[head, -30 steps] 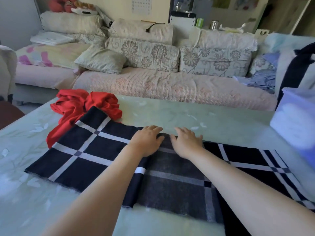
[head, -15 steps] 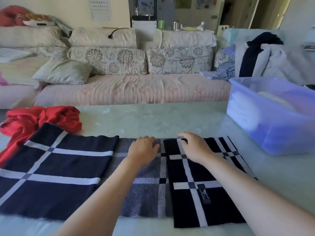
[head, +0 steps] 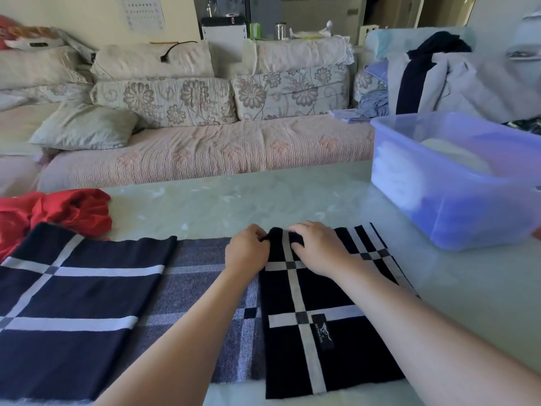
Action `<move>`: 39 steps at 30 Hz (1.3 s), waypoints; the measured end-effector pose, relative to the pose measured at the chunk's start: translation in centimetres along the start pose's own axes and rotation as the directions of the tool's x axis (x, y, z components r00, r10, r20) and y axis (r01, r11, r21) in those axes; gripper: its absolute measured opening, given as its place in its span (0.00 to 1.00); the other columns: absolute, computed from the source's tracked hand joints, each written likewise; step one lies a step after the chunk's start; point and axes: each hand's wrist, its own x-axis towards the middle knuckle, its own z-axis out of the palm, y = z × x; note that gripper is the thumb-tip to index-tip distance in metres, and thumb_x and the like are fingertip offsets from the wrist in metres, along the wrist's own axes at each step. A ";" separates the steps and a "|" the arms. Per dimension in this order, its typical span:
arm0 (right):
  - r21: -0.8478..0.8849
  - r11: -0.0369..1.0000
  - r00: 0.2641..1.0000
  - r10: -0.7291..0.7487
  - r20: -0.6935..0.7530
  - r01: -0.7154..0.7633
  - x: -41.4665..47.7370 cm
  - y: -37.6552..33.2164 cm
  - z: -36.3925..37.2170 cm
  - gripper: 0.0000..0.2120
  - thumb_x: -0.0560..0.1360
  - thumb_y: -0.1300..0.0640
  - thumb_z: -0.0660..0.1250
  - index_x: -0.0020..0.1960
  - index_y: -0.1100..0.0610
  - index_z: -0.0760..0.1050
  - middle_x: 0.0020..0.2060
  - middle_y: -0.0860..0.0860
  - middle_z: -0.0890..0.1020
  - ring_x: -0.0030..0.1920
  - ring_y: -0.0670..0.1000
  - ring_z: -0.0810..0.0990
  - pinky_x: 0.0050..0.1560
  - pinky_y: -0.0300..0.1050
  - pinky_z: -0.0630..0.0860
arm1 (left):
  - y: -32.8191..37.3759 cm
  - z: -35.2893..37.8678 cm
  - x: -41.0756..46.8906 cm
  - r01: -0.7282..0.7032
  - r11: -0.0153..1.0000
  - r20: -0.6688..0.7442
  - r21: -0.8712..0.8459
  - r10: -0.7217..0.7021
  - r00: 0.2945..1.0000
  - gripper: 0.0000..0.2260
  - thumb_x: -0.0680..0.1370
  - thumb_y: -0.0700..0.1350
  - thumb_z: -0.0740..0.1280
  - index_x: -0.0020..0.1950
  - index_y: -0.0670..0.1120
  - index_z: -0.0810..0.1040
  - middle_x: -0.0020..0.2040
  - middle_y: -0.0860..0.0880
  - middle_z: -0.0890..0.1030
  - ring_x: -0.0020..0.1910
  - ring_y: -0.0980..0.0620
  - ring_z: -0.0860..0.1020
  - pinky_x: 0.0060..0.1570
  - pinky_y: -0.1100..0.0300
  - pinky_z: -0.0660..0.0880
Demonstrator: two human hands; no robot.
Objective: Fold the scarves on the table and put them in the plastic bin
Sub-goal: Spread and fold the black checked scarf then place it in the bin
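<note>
Two hands: my left hand (head: 247,252) and right hand (head: 317,249) both pinch the folded flap's far edge
plaid scarf (head: 87,303): flat on the table (head: 234,200), right in front of me
red scarf (head: 67,209): bunched, far left
plastic bin (head: 468,218): on my right

surface: pale green table (head: 263,200) | near edge: navy plaid scarf (head: 87,288) lying flat, both ends folded in over its grey middle | far left: crumpled red scarf (head: 67,212), touching the plaid scarf's corner | right: translucent blue plastic bin (head: 468,215), apart from both scarves
</note>
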 end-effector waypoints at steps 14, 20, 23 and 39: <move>-0.076 0.996 0.990 -0.028 0.138 0.038 2.2 -1.7 2.3 0.23 0.81 0.49 0.61 0.76 0.51 0.66 0.73 0.50 0.71 0.72 0.56 0.66 0.70 0.55 0.66 | -2.9 -2.3 2.1 -0.165 0.912 0.019 0.375 0.170 0.985 0.13 0.81 0.44 0.63 0.64 0.44 0.68 0.59 0.43 0.74 0.52 0.40 0.76 0.41 0.50 0.71; -0.025 1.000 0.997 -0.017 0.082 0.019 -0.7 -1.2 0.3 0.21 0.81 0.53 0.61 0.73 0.50 0.70 0.72 0.48 0.71 0.72 0.53 0.67 0.71 0.51 0.65 | -3.3 -3.7 -1.9 -0.350 0.858 -0.047 0.376 0.395 0.917 0.11 0.78 0.48 0.65 0.60 0.50 0.70 0.55 0.50 0.71 0.52 0.48 0.72 0.36 0.56 0.68; -0.021 0.999 0.997 -0.041 0.071 0.043 -3.4 -0.6 -0.9 0.19 0.78 0.55 0.64 0.69 0.48 0.74 0.68 0.46 0.74 0.69 0.51 0.70 0.69 0.48 0.67 | -3.0 -5.0 -5.3 -0.554 0.800 0.151 0.229 0.533 0.832 0.07 0.77 0.51 0.67 0.46 0.54 0.69 0.43 0.56 0.72 0.39 0.52 0.72 0.34 0.58 0.67; -0.066 0.998 0.952 -0.003 0.306 0.024 -16.0 -3.4 -4.8 0.14 0.71 0.53 0.70 0.55 0.41 0.82 0.52 0.40 0.77 0.55 0.44 0.77 0.48 0.41 0.71 | -2.5 -6.2 -16.2 -0.711 0.597 0.450 0.371 0.554 0.700 0.10 0.74 0.52 0.62 0.47 0.54 0.83 0.48 0.58 0.78 0.46 0.57 0.78 0.43 0.59 0.76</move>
